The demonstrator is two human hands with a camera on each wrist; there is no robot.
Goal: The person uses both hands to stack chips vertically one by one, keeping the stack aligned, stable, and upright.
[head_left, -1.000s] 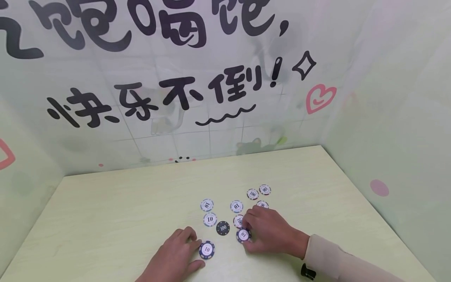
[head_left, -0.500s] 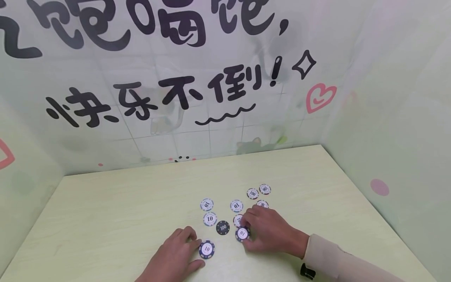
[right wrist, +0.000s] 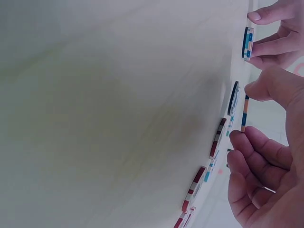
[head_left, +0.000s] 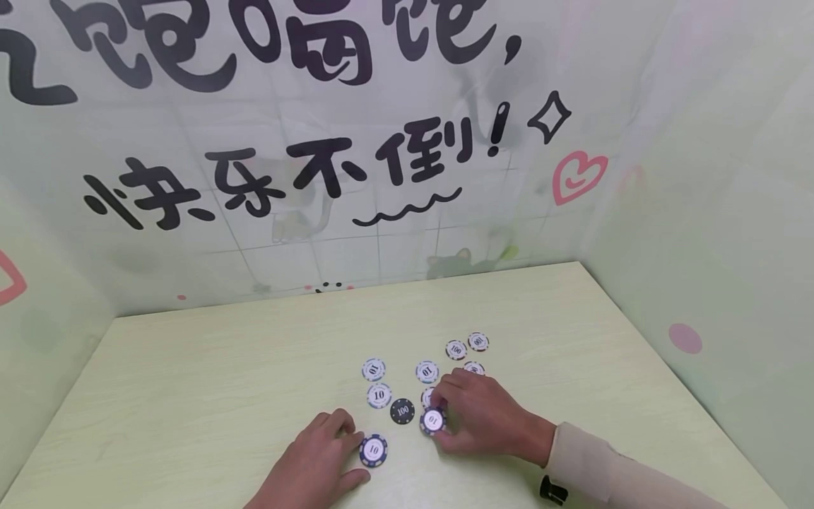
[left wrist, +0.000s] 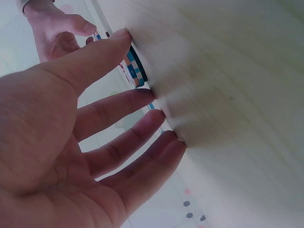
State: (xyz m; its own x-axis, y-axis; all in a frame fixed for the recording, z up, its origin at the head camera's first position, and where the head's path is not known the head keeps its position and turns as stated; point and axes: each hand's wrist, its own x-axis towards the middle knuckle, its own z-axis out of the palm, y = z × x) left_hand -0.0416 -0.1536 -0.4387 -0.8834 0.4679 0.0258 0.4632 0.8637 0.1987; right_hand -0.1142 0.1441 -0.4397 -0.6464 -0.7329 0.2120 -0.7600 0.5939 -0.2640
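My right hand (head_left: pixel 480 417) pinches a blue-edged poker chip marked 10 (head_left: pixel 433 420) between thumb and fingertips. In the right wrist view that held poker chip (right wrist: pixel 245 113) is clear of the table, tilted on edge to the camera. My left hand (head_left: pixel 311 459) rests its fingertips on the table, fingers loosely extended, beside a short stack of blue poker chips (head_left: pixel 373 451). Thumb and index finger lie on either side of the stack (left wrist: pixel 137 69) without plainly gripping it. A black 100 chip (head_left: pixel 402 411) lies between the hands.
Light-blue-edged 10 chips (head_left: pixel 379 396) lie beyond the left hand, another 10 chip (head_left: pixel 427 372) farther right. Red-edged 100 chips (head_left: pixel 456 350) lie behind the right hand, one partly covered by it. Printed walls (head_left: pixel 381 247) enclose the pale table (head_left: pixel 210 396).
The right hand's blue poker chip has shifted slightly left and away from me, covering more of the red-edged chip behind it. The left hand and its stack have stayed in place.
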